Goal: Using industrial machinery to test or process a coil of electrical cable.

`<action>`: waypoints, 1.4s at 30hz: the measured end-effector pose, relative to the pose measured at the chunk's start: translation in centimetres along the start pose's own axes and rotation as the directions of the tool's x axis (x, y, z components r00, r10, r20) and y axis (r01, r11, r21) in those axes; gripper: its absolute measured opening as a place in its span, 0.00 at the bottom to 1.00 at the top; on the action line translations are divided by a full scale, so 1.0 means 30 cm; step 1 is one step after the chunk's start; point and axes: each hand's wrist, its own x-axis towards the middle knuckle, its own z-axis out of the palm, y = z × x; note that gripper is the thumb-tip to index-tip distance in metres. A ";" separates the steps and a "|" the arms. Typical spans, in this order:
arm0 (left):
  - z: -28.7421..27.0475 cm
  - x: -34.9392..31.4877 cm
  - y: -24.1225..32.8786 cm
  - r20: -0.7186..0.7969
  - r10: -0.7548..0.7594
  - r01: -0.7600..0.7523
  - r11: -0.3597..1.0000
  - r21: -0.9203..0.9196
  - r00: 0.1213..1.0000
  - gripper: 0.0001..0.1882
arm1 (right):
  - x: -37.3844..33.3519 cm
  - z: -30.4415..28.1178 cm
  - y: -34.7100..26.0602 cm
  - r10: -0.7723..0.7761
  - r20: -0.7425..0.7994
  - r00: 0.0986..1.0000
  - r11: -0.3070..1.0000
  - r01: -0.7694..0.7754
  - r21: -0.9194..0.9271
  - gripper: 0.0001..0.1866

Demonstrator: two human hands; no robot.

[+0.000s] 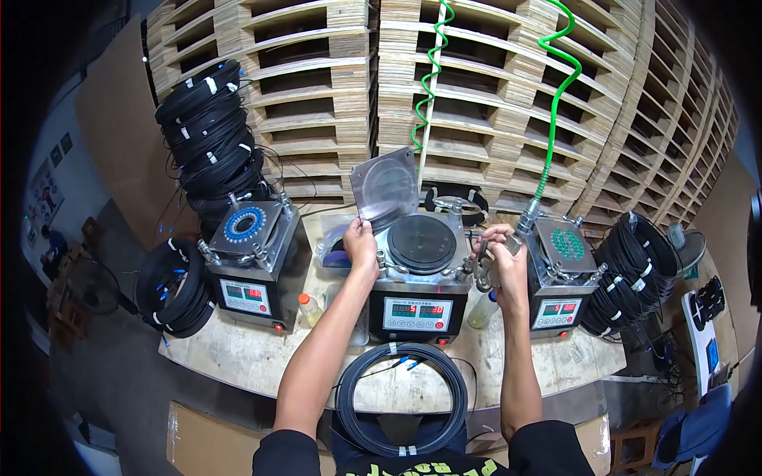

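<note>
My left hand point(361, 244) pinches the lower corner of a grey square plate point(385, 189) with a round, shiny middle, holding it up and tilted. Below and to the right of it is the middle polishing machine point(418, 313), its round black pad point(421, 242) uncovered. My right hand point(502, 258) is wrapped round a metal air blow gun point(523, 225) at the right of the pad. A green coiled hose point(553, 119) runs up from the gun. Part of the gun is hidden by my fingers.
Similar machines stand left point(246, 285) with a ring of blue connectors point(244, 225) and right point(558, 305) with green ones point(567, 243). A cable coil point(346, 404) lies at the table's front edge. Bottles point(309, 309), stacked black coils point(208, 131) and wooden pallets point(317, 87) surround them.
</note>
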 end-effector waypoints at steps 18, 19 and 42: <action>-0.006 0.018 -0.020 0.071 0.100 -0.099 0.995 -0.010 0.992 0.23 | -0.076 0.168 0.061 -0.082 0.022 0.996 0.994 0.080 0.077 0.03; 0.003 0.013 -0.018 0.072 0.107 -0.106 0.994 -0.024 0.992 0.24 | -0.076 0.163 0.064 -0.085 0.020 0.996 0.994 0.083 0.074 0.03; -0.010 -0.013 -0.002 0.055 0.134 -0.130 0.990 -0.062 0.990 0.26 | 0.107 0.455 0.106 -0.238 0.051 0.970 0.931 0.213 0.297 0.04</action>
